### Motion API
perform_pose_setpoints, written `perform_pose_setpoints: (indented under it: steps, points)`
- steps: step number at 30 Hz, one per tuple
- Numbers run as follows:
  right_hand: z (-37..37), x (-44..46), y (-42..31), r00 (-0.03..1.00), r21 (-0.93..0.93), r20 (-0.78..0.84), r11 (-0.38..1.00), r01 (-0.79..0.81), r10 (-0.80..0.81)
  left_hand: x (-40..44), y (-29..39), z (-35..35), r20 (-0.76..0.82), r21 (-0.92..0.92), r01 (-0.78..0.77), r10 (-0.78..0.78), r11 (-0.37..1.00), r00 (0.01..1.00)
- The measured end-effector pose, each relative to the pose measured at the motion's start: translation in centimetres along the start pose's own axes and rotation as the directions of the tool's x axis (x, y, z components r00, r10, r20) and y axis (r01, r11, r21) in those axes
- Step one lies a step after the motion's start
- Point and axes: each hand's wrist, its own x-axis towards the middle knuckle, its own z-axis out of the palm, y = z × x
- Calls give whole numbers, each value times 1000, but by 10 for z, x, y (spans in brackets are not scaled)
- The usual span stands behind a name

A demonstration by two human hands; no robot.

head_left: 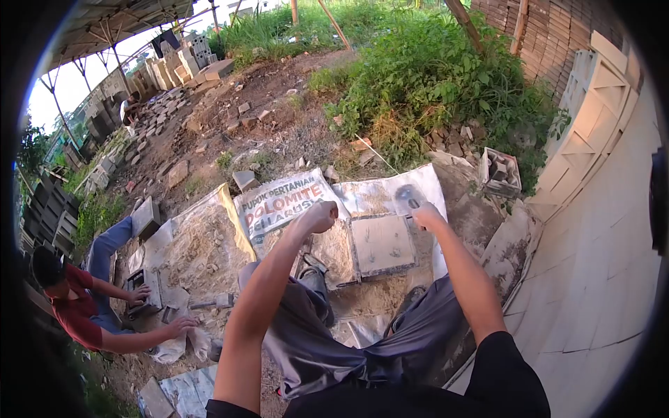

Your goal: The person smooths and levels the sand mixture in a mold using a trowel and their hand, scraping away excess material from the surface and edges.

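My left hand (322, 217) is closed in a fist above the printed sack, near the upper left corner of a square mould (382, 245). The mould is filled level with pale, sandy material and has a few small marks on top. My right hand (426, 217) is closed just beyond the mould's upper right corner. Whatever either hand grips is too small or hidden to name. Loose sandy powder (331, 254) lies beside the mould's left edge. A dark oval patch or object (408, 195) shows on the white sack (433, 182) near my right hand.
At left a co-worker in a red shirt (78, 306) bends over a small mould (143, 289). A hammer-like tool (214, 302) and a powder heap (191, 240) lie between us. A block (500, 171) stands at right, beside a pale slab surface (585, 279). Another person (129, 110) is far off.
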Motion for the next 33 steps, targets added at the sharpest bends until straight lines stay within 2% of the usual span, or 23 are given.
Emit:
perform_pose_setpoints:
  steps: [1,3,5,6,7,8,9,10,12,13,14,15,16,18,20,22,25,27,28,29,30,31,33]
  points:
    - [8,-30,-32,997,-66,-48,996,62,-65,-10,3,-11,-30,-40,3,-4,999,1000]
    - [23,-84,-75,989,361,56,926,111,-140,-22,13,-23,-64,-79,89,-94,993,993]
    - [63,-107,-75,985,430,71,896,109,-154,-17,-2,-5,-125,-118,143,-158,983,980]
    - [91,-114,-70,980,251,-10,948,194,-197,-25,5,6,-122,-216,108,-137,970,983]
    - [122,-110,-61,963,58,-84,964,261,-256,-26,-6,31,-136,-127,111,-128,986,982]
    - [157,-88,-47,973,202,-3,953,225,-229,-22,-24,54,107,121,143,-156,982,982]
    - [188,-77,-33,976,341,93,927,156,-199,-30,-27,63,329,271,24,-116,962,937]
    - [195,-87,-37,977,346,97,927,145,-189,-21,-47,89,521,303,0,-166,953,837]
    - [197,-103,-56,937,599,348,759,-255,40,-29,-57,98,527,293,31,-189,956,828]
    - [212,-94,-48,937,387,307,921,38,-167,-26,-76,102,466,235,73,-178,969,867]
    - [227,-85,-39,895,135,251,929,344,-368,-28,-96,110,403,169,121,-181,978,897]
    - [233,-94,-51,884,163,276,925,343,-377,-32,-102,105,339,69,186,-198,980,920]
    - [255,-89,-51,885,176,304,934,312,-353,-37,-110,100,275,-28,244,-228,969,934]
    - [296,-77,-51,883,196,358,949,248,-305,-44,-143,116,237,39,176,-181,984,955]
    - [294,-80,-78,849,499,519,841,-209,-97,-48,-166,135,175,-179,418,-390,890,904]
    - [307,-73,-86,803,528,569,827,-193,-176,-55,-184,141,163,-199,490,-465,848,870]
    - [373,-54,-71,561,653,736,617,-440,-378,-72,-177,118,149,-261,398,-371,879,917]
    - [376,-75,-87,580,467,794,792,-393,-181,-78,-181,115,504,32,566,-502,824,703]
    - [404,-69,-72,556,422,824,778,-466,-113,-77,-198,132,498,25,564,-499,826,709]
    - [444,-47,-47,507,154,812,945,290,-288,-73,-228,163,481,130,494,-490,860,727]
    - [470,-30,-32,358,-163,858,466,870,-369,-68,-242,180,468,237,415,-478,878,743]
    - [443,-46,-50,368,-172,855,469,866,-366,-76,-201,151,406,274,408,-489,871,772]
    - [374,-82,-87,586,-4,548,699,715,-597,-60,-188,141,431,304,346,-452,888,781]
